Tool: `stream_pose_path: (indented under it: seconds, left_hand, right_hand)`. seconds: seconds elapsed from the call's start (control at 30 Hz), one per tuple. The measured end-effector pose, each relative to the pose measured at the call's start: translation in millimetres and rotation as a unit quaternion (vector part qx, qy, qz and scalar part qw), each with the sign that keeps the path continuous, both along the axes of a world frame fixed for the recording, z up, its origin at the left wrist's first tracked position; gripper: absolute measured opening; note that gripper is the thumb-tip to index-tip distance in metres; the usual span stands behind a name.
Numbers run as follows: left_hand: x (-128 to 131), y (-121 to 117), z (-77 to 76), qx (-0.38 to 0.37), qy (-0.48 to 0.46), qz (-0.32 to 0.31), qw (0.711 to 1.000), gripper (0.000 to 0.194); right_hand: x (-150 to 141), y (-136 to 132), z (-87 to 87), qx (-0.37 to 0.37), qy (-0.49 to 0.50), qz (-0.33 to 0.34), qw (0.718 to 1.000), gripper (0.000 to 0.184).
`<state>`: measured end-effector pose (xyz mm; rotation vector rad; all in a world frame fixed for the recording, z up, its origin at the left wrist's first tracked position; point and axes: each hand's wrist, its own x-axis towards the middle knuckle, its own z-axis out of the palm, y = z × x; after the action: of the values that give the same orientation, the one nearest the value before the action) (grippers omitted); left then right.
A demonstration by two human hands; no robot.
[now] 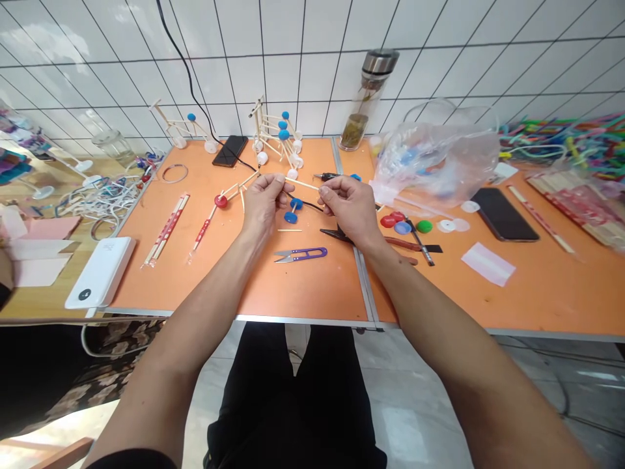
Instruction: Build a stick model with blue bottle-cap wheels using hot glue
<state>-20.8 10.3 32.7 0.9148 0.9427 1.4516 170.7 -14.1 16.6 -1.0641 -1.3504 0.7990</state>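
Observation:
A thin wooden stick point(303, 184) stretches level between my two hands above the orange table. My left hand point(263, 203) pinches its left end, and my right hand point(347, 205) pinches its right end. Below the stick lie two blue bottle caps point(291, 217) joined by a short piece of wood. Nearer to me are a short loose stick point(290, 230) and purple thread snips point(300, 255). Pliers point(336, 234) lie partly hidden under my right hand. Left of my left hand, a red cap point(221, 202) sits on joined sticks.
Stick-and-cap frames point(278, 133) stand at the back near a phone point(230, 150) and a tea bottle point(370, 98). Right are a plastic bag point(434, 156), loose caps point(424, 226) and another phone point(504, 214). Wrapped chopsticks point(166, 229) and a white power bank point(100, 272) lie left.

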Motion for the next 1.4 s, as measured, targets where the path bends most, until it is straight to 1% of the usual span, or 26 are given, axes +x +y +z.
stream_pose_path:
  seconds: [0.1,0.23,0.33,0.47,0.6,0.7,0.87,0.97,1.07,1.13,1.2,1.3,1.4]
  left_hand:
    - [2.4,0.4,-2.1,-0.012,-0.014,-0.006,1.000,0.027]
    - [6.7,-2.3,-4.7,-0.001,-0.021,-0.025,0.999,0.025]
    - [8.0,-4.3,-4.5,0.001,-0.003,-0.046,0.999,0.027]
    - [4.1,-1.6,-2.6,0.007,0.021,-0.025,0.999,0.030]
    - [0.7,1.4,-2.8,0.029,0.028,-0.013,0.999,0.030]
    - [2.0,-0.4,-2.5,0.031,0.038,-0.010,0.999,0.029]
    - [3.4,-3.2,0.9,0.018,0.074,0.003,0.997,0.028]
    - [-2.3,-0.2,5.5,0.039,0.101,0.028,0.994,0.028]
    - [-11.7,6.4,13.5,0.068,0.136,0.092,0.984,0.025]
    - [-17.0,12.4,20.4,0.065,0.159,0.134,0.976,0.024]
    - [-19.8,19.8,27.7,0.060,0.182,0.163,0.968,0.026]
    - [-19.2,33.9,37.4,0.063,0.211,0.180,0.959,0.028]
    - [-16.2,51.2,43.8,0.074,0.232,0.190,0.951,0.026]
  right_hand:
    - [-4.6,-1.3,-1.9,0.009,-0.025,-0.005,1.000,0.016]
    - [-7.6,-4.5,-2.5,0.014,-0.054,0.002,0.998,0.015]
    - [-7.2,-6.7,-0.6,0.052,-0.122,-0.014,0.991,0.011]
    - [-4.5,-7.3,2.1,0.075,-0.195,-0.037,0.977,0.009]
    - [-1.9,-6.9,1.5,0.086,-0.232,-0.022,0.969,0.010]
    - [-1.6,-7.5,0.9,0.092,-0.241,-0.017,0.966,0.011]
    - [-3.1,-8.2,1.2,0.071,-0.247,-0.010,0.966,0.011]
    - [-1.0,-5.7,0.1,0.072,-0.255,-0.019,0.964,0.010]
    - [3.9,-2.2,-0.7,0.086,-0.277,-0.045,0.956,0.013]
    - [6.5,-0.8,-0.2,0.095,-0.300,-0.059,0.947,0.014]
    - [7.5,-0.9,0.6,0.100,-0.321,-0.068,0.939,0.016]
    - [6.2,-2.8,0.6,0.103,-0.340,-0.073,0.932,0.017]
    - [4.7,-4.5,-0.4,0.107,-0.350,-0.065,0.928,0.018]
